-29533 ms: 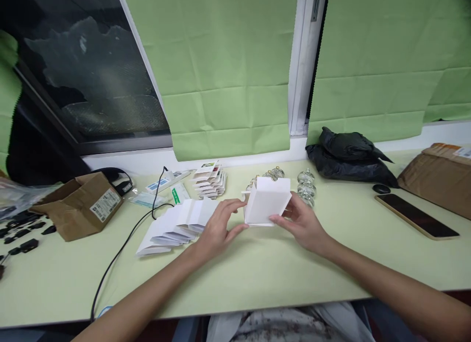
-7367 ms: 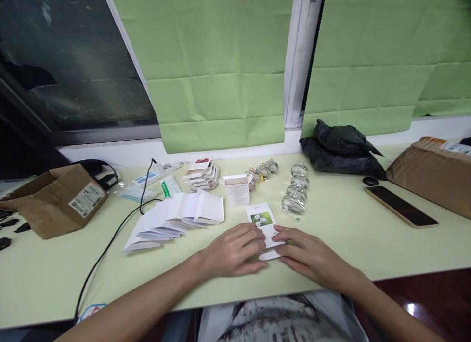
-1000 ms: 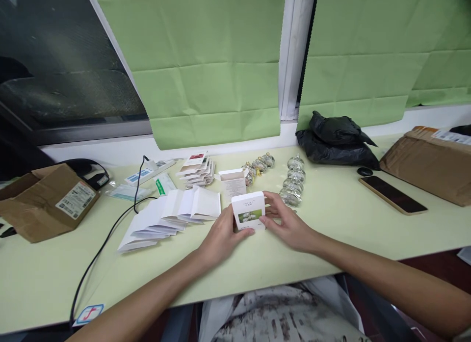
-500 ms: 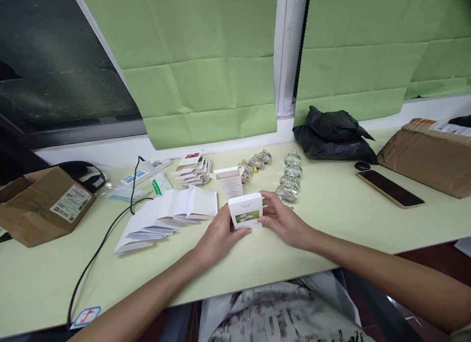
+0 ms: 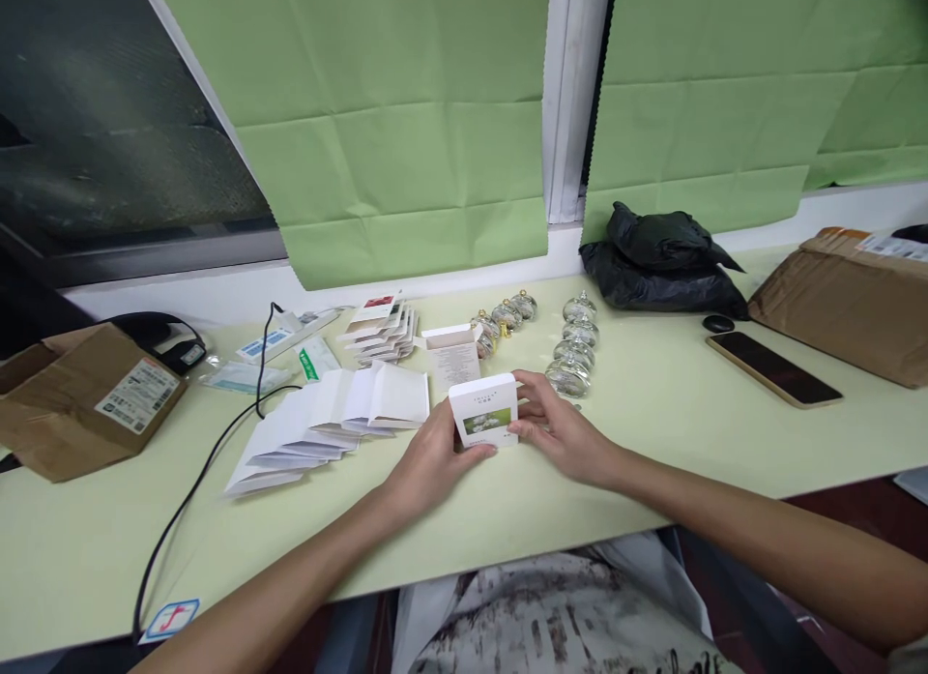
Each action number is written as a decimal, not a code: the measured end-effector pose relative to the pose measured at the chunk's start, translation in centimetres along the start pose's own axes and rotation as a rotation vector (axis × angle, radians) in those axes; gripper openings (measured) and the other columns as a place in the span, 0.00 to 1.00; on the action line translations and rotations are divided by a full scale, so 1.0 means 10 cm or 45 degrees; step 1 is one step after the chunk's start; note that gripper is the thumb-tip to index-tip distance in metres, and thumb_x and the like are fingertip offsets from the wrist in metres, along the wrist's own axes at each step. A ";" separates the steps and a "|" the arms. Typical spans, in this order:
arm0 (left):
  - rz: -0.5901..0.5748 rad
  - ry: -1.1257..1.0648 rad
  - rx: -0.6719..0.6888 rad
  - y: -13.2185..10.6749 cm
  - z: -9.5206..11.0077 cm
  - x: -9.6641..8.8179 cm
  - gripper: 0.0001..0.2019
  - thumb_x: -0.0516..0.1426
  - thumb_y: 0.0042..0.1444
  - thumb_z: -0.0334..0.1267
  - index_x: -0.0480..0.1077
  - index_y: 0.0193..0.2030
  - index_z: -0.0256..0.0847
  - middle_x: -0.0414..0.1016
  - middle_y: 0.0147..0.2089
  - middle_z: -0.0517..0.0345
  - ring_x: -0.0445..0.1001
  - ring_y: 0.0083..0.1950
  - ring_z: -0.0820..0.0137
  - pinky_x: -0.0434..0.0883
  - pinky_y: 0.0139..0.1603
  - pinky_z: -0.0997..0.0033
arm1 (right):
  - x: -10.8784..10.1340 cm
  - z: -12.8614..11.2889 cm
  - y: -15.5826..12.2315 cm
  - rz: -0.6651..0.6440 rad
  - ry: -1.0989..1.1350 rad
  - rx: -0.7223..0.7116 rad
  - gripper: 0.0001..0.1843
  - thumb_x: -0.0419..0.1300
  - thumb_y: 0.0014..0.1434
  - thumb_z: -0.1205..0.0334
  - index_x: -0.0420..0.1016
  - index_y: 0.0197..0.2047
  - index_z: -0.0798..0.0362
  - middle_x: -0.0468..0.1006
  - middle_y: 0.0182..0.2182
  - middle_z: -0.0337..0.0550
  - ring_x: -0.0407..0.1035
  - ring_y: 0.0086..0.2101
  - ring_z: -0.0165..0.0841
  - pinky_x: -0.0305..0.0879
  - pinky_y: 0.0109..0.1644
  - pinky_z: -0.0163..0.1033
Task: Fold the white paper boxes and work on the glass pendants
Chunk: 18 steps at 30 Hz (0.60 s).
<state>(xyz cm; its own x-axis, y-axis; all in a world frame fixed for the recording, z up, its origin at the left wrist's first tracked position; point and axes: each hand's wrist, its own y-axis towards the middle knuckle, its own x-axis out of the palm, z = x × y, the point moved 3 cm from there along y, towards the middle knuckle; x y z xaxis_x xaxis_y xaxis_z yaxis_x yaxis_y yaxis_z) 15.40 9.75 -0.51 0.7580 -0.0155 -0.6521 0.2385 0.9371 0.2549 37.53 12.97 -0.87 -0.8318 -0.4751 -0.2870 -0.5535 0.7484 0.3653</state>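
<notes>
A small white box (image 5: 484, 410) with a flower picture on its front stands on the pale green table (image 5: 652, 442). My left hand (image 5: 431, 456) grips its left side with fingers curled round the lower edge. My right hand (image 5: 555, 424) holds its right side, fingers pressed against it. Just behind stands another white box (image 5: 453, 357) with its flap up. To the left lies a fanned row of flat white carton blanks (image 5: 330, 424).
Small glass bottles (image 5: 569, 350) and gold-capped ones (image 5: 504, 316) sit behind the box. A stack of printed cards (image 5: 381, 328), a black cable (image 5: 217, 452), a torn brown carton (image 5: 87, 394), a black bag (image 5: 663, 263), a phone (image 5: 774, 367) and a brown parcel (image 5: 848, 302) lie around.
Seconds ago the box lay flat under both hands; it now stands folded up. Over the last second both hands keep hold of it with barely any movement.
</notes>
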 end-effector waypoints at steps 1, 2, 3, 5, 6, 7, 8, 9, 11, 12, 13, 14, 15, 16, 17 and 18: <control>0.001 0.004 0.003 0.00 0.01 0.00 0.30 0.68 0.60 0.39 0.64 0.67 0.47 0.75 0.65 0.50 0.74 0.65 0.51 0.72 0.62 0.51 | 0.00 -0.01 0.00 0.000 0.004 0.000 0.29 0.59 0.72 0.56 0.52 0.71 0.40 0.76 0.57 0.49 0.76 0.56 0.41 0.74 0.61 0.53; 0.002 0.007 0.006 0.00 0.01 -0.01 0.30 0.67 0.61 0.38 0.64 0.67 0.47 0.75 0.65 0.50 0.74 0.65 0.52 0.72 0.62 0.51 | 0.00 -0.02 0.00 0.002 0.002 0.002 0.29 0.59 0.72 0.56 0.52 0.71 0.40 0.76 0.57 0.48 0.76 0.56 0.40 0.75 0.61 0.53; 0.005 0.008 0.005 0.01 0.02 -0.02 0.29 0.67 0.61 0.38 0.63 0.67 0.48 0.75 0.64 0.50 0.74 0.64 0.52 0.72 0.62 0.51 | 0.00 -0.02 0.00 0.008 -0.006 0.008 0.29 0.59 0.72 0.55 0.52 0.71 0.40 0.76 0.56 0.48 0.76 0.54 0.40 0.75 0.60 0.53; 0.022 0.010 -0.014 0.01 0.05 -0.04 0.29 0.66 0.62 0.38 0.62 0.67 0.47 0.75 0.63 0.50 0.75 0.63 0.53 0.74 0.60 0.53 | 0.00 -0.04 0.00 0.026 -0.039 0.032 0.29 0.60 0.71 0.55 0.53 0.70 0.40 0.76 0.54 0.47 0.78 0.51 0.40 0.76 0.58 0.53; 0.040 0.018 -0.035 0.01 0.06 -0.04 0.29 0.66 0.62 0.39 0.60 0.67 0.47 0.75 0.62 0.50 0.75 0.62 0.53 0.74 0.58 0.53 | 0.00 -0.04 0.00 0.038 -0.059 0.045 0.30 0.61 0.71 0.54 0.53 0.70 0.40 0.77 0.53 0.47 0.78 0.49 0.40 0.77 0.57 0.52; 0.062 0.029 -0.057 0.01 0.06 -0.05 0.30 0.66 0.62 0.40 0.59 0.67 0.46 0.75 0.61 0.49 0.76 0.60 0.53 0.75 0.56 0.53 | -0.01 -0.04 -0.01 0.054 -0.080 0.056 0.30 0.63 0.70 0.54 0.54 0.69 0.41 0.77 0.53 0.47 0.78 0.48 0.40 0.78 0.56 0.52; 0.087 0.038 -0.073 0.01 0.07 -0.05 0.32 0.66 0.62 0.41 0.57 0.68 0.46 0.74 0.61 0.48 0.77 0.59 0.54 0.76 0.55 0.53 | -0.01 -0.03 -0.01 0.070 -0.101 0.064 0.30 0.64 0.69 0.53 0.55 0.68 0.41 0.77 0.52 0.46 0.78 0.48 0.40 0.78 0.55 0.51; 0.110 0.038 -0.076 0.00 0.08 -0.05 0.34 0.66 0.62 0.42 0.55 0.69 0.46 0.73 0.61 0.47 0.78 0.57 0.54 0.76 0.54 0.53 | -0.01 -0.02 -0.01 0.086 -0.121 0.068 0.31 0.65 0.68 0.52 0.55 0.67 0.41 0.78 0.52 0.46 0.78 0.48 0.41 0.79 0.54 0.51; 0.136 0.002 -0.052 -0.01 0.11 -0.03 0.38 0.67 0.61 0.46 0.51 0.71 0.47 0.69 0.64 0.45 0.78 0.57 0.56 0.77 0.54 0.53 | -0.02 0.00 -0.02 0.111 -0.154 0.072 0.34 0.68 0.65 0.50 0.56 0.66 0.41 0.78 0.51 0.46 0.78 0.49 0.42 0.79 0.52 0.50; 0.132 -0.032 -0.034 -0.02 0.13 -0.02 0.40 0.68 0.60 0.48 0.50 0.71 0.47 0.67 0.66 0.44 0.78 0.58 0.56 0.77 0.56 0.52 | -0.02 0.01 -0.02 0.116 -0.165 0.078 0.35 0.70 0.64 0.49 0.56 0.66 0.41 0.78 0.51 0.46 0.78 0.49 0.43 0.79 0.52 0.50; 0.118 -0.069 -0.018 -0.02 0.14 0.00 0.42 0.69 0.58 0.50 0.49 0.70 0.48 0.65 0.68 0.44 0.77 0.59 0.56 0.77 0.58 0.51 | -0.01 0.02 -0.02 0.115 -0.171 0.085 0.37 0.71 0.62 0.48 0.56 0.66 0.42 0.78 0.51 0.46 0.78 0.49 0.43 0.79 0.51 0.50; 0.094 -0.102 -0.008 -0.03 0.16 0.02 0.43 0.70 0.56 0.51 0.49 0.70 0.49 0.63 0.70 0.44 0.76 0.61 0.55 0.77 0.60 0.50 | -0.01 0.03 -0.02 0.111 -0.170 0.090 0.39 0.72 0.61 0.48 0.56 0.66 0.42 0.78 0.51 0.46 0.78 0.48 0.43 0.79 0.51 0.50; 0.063 -0.129 -0.002 -0.03 0.17 0.03 0.45 0.71 0.54 0.51 0.49 0.70 0.49 0.62 0.71 0.44 0.75 0.63 0.54 0.76 0.62 0.49 | -0.01 0.03 -0.02 0.102 -0.163 0.088 0.39 0.73 0.60 0.48 0.56 0.65 0.42 0.77 0.51 0.45 0.78 0.48 0.43 0.79 0.51 0.50; 0.030 -0.152 0.003 -0.03 0.18 0.04 0.46 0.72 0.53 0.51 0.49 0.70 0.49 0.62 0.71 0.44 0.74 0.65 0.53 0.75 0.64 0.47 | 0.00 0.02 -0.02 0.088 -0.154 0.079 0.39 0.73 0.60 0.48 0.56 0.65 0.42 0.77 0.51 0.45 0.78 0.49 0.42 0.79 0.51 0.50; -0.001 -0.170 0.011 -0.03 0.19 0.04 0.47 0.73 0.52 0.51 0.49 0.70 0.49 0.61 0.72 0.43 0.72 0.67 0.52 0.73 0.66 0.47 | 0.00 0.01 -0.02 0.066 -0.147 0.060 0.37 0.72 0.61 0.49 0.57 0.65 0.42 0.77 0.52 0.45 0.77 0.49 0.42 0.79 0.51 0.49; -0.026 -0.183 0.019 -0.03 0.19 0.04 0.48 0.72 0.53 0.50 0.48 0.71 0.49 0.62 0.72 0.42 0.70 0.69 0.51 0.72 0.67 0.46 | 0.01 -0.01 -0.02 0.042 -0.146 0.033 0.34 0.70 0.63 0.50 0.58 0.65 0.42 0.76 0.52 0.45 0.76 0.50 0.42 0.79 0.51 0.48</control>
<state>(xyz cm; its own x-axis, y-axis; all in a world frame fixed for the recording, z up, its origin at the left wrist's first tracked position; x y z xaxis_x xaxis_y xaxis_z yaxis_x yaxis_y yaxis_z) 16.83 8.79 0.50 0.8318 -0.0853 -0.5484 0.2630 0.9307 0.2541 37.56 12.73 -0.83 -0.8385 -0.3954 -0.3749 -0.5236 0.7750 0.3538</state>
